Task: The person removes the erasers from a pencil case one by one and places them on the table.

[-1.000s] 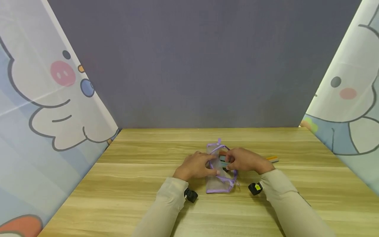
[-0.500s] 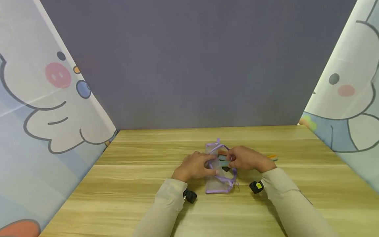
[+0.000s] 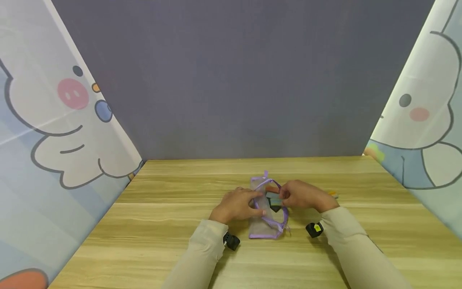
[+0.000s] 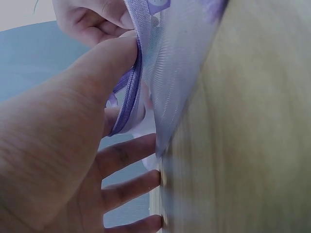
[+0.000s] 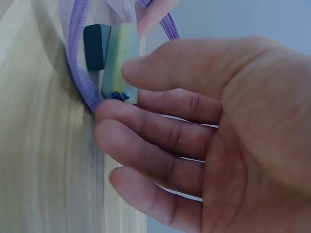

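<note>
A translucent mesh pouch with purple zipper trim (image 3: 263, 236) lies on the table, its zipped mouth gaping to the right. My left hand (image 3: 236, 204) rests at its left side, thumb and index finger spread at the mouth. In the left wrist view the thumb (image 4: 104, 60) presses the zipper edge, while other fingertips touch the tabletop. My right hand (image 3: 303, 195) reaches into the opening. There its thumb and index finger pinch a striped green-and-yellow eraser-like block (image 5: 119, 58) with dark blue smudges. Beside it sits a dark block (image 5: 96, 47); an orange-brown piece (image 3: 272, 189) lies behind.
Another orange-and-grey block (image 3: 333, 194) lies on the wooden table (image 3: 173, 200), partly behind my right wrist. A dark grey panel (image 3: 252, 80) rises at the table's back edge. Printed cartoon cloths hang on both sides.
My right hand has shifted slightly rightward, and more of the dark block shows in the pouch mouth. My left hand stays in place on the pouch.
</note>
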Demonstrator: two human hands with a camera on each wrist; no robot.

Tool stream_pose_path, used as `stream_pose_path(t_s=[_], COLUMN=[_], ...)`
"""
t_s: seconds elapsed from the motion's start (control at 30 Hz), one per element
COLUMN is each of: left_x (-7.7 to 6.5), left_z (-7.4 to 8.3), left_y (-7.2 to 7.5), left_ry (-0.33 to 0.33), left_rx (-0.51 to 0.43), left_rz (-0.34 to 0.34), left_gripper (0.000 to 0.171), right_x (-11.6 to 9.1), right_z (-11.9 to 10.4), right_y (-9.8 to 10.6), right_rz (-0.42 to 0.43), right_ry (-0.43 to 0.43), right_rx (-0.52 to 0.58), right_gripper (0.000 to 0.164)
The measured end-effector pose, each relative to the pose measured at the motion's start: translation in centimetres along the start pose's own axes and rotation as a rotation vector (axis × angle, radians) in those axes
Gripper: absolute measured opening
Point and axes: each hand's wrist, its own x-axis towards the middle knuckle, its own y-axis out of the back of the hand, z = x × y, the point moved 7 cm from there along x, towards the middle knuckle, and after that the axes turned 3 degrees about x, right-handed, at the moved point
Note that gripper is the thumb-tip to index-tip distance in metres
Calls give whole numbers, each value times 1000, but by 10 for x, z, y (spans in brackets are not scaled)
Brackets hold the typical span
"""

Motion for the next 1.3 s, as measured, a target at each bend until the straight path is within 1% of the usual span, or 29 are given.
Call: stream_pose_path(t_s=[0.1,0.3,0.4,0.47,0.67,0.73,0.8,1.0,1.1,1.17,1.3], left_x=[-1,-5,-6,-6,-5,-5,-5,-2,-1,0,0], left_z=[1,-1,-2,-2,-1,-2,-2,-1,0,0,-1], left_y=[1,-2,-4,-4,-2,-2,-3,-1,0,0,-2], left_ry=[-2,10,15,16,9,7,8,0,-2,-5,-8], left_rx=[1,0,2,-1,-7,-9,-11,-13,-14,-12,-5], left_rz=[4,-9,-12,-12,-16,-19,-24,-8,-11,-12,-13], left_gripper=[68,70,70,70,70,71,71,70,70,70,71], right_x=[1,4,4,5,5,6,7,8,7,6,6], right_z=[0,-4,-7,-8,-9,-10,-11,-12,-12,-12,-12], right_y=[-1,-10,-13,-14,-15,-16,-17,-15,-14,-13,-12], right_rz=[17,2,11,14,24,24,23,22,19,22,42], right_ry=[-17,-32,-30,-49,-61,-57,-73,-128,-131,-116,-66], right_rx=[-4,76,52,38,4,-7,-35,-144,-155,-165,-178], right_gripper=[13,11,11,9,16,14,14,54,53,54,34])
